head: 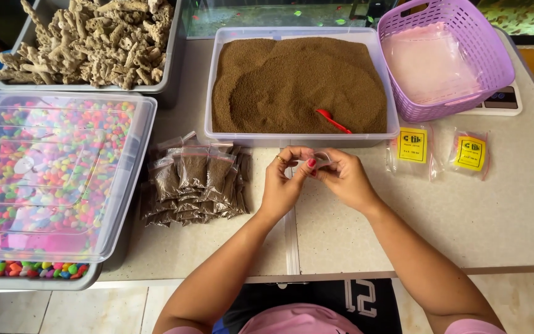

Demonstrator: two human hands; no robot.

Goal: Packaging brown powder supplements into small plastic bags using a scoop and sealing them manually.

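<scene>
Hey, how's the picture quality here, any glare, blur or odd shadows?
Head view: even, soft daylight with only faint shadows under the hands, left and right. White glare patches on the clear lid over the coloured pebbles. The small clear bag between the fingers is hard to make out. Edges bend slightly from the wide lens.

Aquarium shop – fish tanks (267, 13), gravel bins (50, 179), feed packets (196, 182).

Left hand (285, 180) and right hand (343, 178) pinch a small clear plastic bag (321, 158) above the speckled beige table (495, 210), beside a pile of filled brown-granule bags (196, 185).
</scene>
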